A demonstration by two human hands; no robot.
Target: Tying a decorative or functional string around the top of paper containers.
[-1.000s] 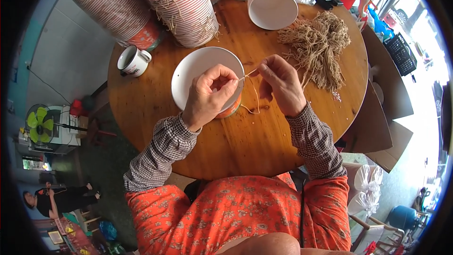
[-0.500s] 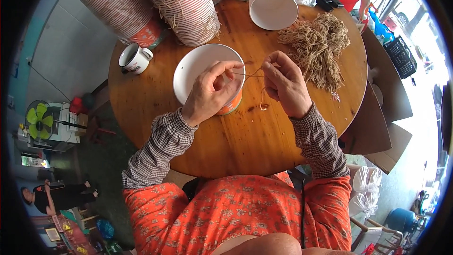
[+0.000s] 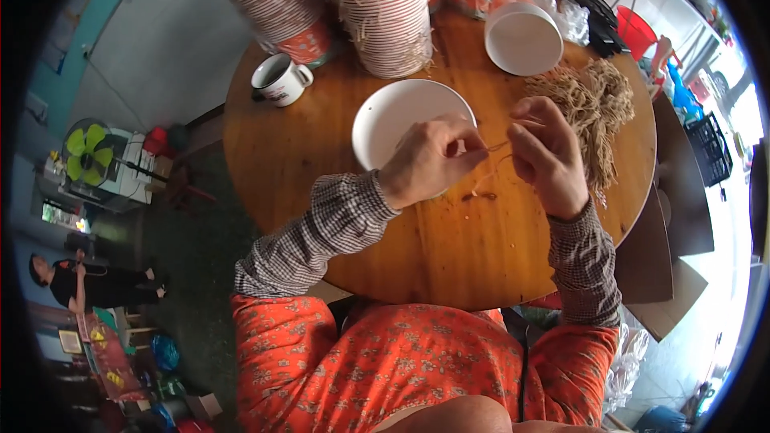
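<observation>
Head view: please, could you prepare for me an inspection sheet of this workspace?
Surface: round wooden table, brown, grain visible.
Job's things: thin strand; white bowl at centre; tan string bundle at right.
Clutter: stacked tubs, white mug, clear plastic bags.
Hands: left hand pinches the strand; right hand beside it, grip unclear.
Cables: dark cord over floral clothing.
Surroundings: green fan and a person at left; cardboard at right.
</observation>
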